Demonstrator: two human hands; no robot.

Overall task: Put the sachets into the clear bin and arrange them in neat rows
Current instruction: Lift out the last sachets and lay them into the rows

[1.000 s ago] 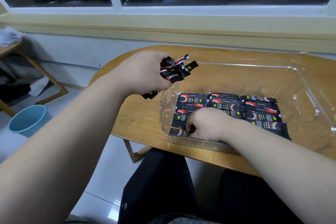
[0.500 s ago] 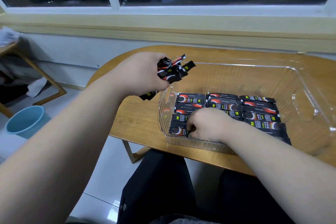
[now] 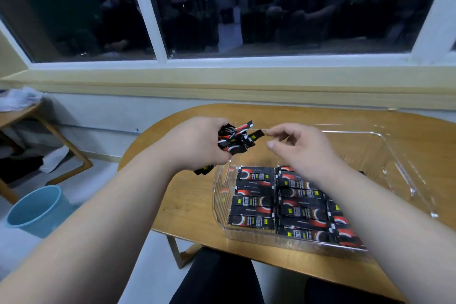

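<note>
At the lower left of the frame a blue bucket [image 3: 37, 207] is standing on the floor, well apart from the work. Moving right, your left hand [image 3: 197, 145] is gripping a loose bundle of sachets [image 3: 234, 140], fingers curled round it. You are holding it above the bin's far left corner, so that single packs are fanning out toward the other hand, which looks like a ready supply.

Your right hand [image 3: 303, 148] is hovering just beside that fan, thumb and forefinger parted with nothing between them. The forefinger tip is sitting at the end of one protruding sachet, and I cannot tell whether it is touching.

Below it, the laid sachets [image 3: 256, 205] are lying flat in columns against the left and near walls of the clear bin [image 3: 394, 163]. Those walls are probably keeping the rows square. Your forearm is hiding part of the third column.

The far and right stretches of the bin floor are lying bare, giving you room for further rows. The bin is sitting near the lower edge of the table [image 3: 187, 205], so be pressing lightly there.
</note>
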